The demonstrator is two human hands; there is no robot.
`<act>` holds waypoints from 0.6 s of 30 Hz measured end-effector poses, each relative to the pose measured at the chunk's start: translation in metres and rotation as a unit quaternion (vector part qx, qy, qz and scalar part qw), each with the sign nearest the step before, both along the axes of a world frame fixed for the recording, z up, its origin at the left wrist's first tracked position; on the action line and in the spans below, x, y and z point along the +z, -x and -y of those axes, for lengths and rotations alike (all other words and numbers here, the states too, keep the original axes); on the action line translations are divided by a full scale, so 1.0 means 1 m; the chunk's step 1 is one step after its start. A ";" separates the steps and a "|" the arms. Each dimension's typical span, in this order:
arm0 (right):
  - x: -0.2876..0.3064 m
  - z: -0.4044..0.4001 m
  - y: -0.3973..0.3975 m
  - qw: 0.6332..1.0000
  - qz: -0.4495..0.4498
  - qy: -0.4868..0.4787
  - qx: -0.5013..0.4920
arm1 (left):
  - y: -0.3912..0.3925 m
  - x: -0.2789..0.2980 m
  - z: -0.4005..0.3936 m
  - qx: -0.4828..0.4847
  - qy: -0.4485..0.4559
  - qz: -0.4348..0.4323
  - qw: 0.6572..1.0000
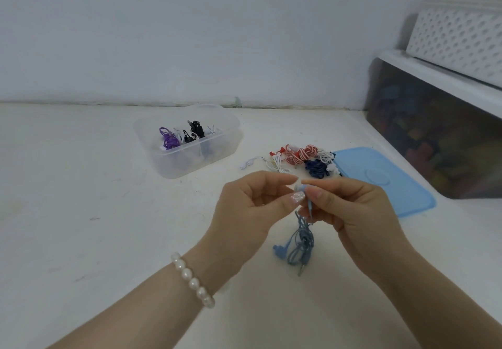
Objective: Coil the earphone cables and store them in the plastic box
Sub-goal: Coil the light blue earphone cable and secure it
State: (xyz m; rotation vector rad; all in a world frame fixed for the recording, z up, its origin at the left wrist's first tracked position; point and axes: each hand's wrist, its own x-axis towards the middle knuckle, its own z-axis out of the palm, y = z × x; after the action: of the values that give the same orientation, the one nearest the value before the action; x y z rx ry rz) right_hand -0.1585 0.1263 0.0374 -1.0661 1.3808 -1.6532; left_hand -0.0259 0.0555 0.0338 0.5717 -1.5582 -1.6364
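— What were the hands doing?

— The left hand [251, 204] and the right hand [350, 213] met in front of the person, fingertips almost touching. Both pinched the top end of a blue earphone cable [301, 237] — thumb and forefinger curled on it from either side. The rest of the cable hung below in a loose bundle, one earbud out to the left and the plug at the bottom, just over the desk [95, 226].

— Anything on the wrists?

— A pearl bracelet [192, 280] on the left one.

— And further out?

— Beyond the hands lay a pile of earphones [301, 158] on the desk: red-and-white, plain white and dark blue, touching one another. Just to their right lay a flat blue lid [385, 177], its near-left edge against the pile. Further left and back stood the clear plastic box [190, 142], open, divided inside, with purple, black and white coils in its rear compartment. At the right edge sat a big translucent storage bin [434, 136] with a white perforated basket [459, 36] on top.
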 end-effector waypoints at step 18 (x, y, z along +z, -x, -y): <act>0.008 -0.003 -0.006 0.997 -0.074 0.015 -0.035 | 0.001 0.005 0.002 -0.058 -0.229 0.035 0.971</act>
State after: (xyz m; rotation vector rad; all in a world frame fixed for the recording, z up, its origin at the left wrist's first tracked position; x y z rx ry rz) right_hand -0.1527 0.1292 0.0453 -1.1905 1.5067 -1.6781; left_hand -0.0274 0.0538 0.0389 0.7975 -1.2802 -2.1047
